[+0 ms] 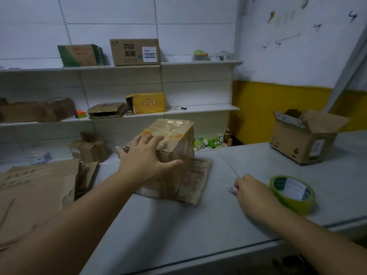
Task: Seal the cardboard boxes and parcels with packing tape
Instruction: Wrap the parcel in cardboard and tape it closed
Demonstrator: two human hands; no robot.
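Note:
A taped-over brown cardboard box (176,137) stands on the grey counter (198,225), tilted, on top of a flat taped parcel (196,179). My left hand (145,157) rests spread on the box's near face, the thumb against its right side. My right hand (250,189) lies on the counter with curled fingers pinching a small white object (231,189). A roll of green packing tape (292,193) lies just right of that hand, apart from it.
An open cardboard box (303,135) stands at the counter's far right. Flattened cartons (35,187) are stacked at the left. White wall shelves (119,66) behind hold several boxes. A yellow and white wall (278,108) rises to the right.

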